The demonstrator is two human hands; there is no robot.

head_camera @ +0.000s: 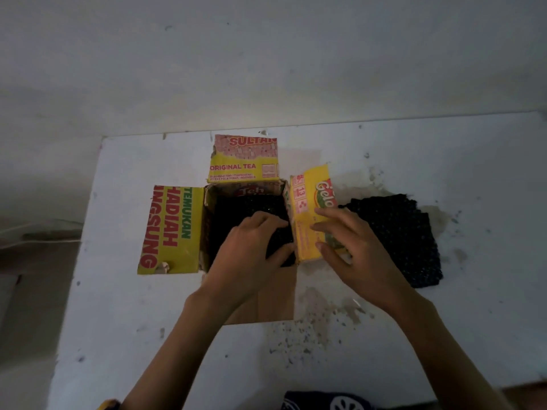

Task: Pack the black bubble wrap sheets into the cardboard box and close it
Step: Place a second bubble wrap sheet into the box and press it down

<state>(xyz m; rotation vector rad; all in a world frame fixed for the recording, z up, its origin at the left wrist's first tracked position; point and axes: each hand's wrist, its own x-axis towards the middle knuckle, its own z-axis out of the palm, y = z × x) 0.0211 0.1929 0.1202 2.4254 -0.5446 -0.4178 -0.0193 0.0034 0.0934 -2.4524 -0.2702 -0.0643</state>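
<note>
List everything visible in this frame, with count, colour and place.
box: one, yellow print, brown inside, table centre, four flaps open
bubble wrap in box: black, count unclear, under left hand
bubble wrap stack: black, count unclear, on table right of box
table: one, white, stained
wall: white, behind table
dark patterned fabric: one, bottom edge
left hand: one, pressing wrap in box
right hand: one, fingers on right flap

Looks like a plain room in a home, dimly lit. A bare white wall (pixel 266 54) runs behind a worn white table (pixel 118 291) with chipped, stained paint. 1 reused tea carton (pixel 242 161) lies open on it. No shop or lab gear shows.
</note>
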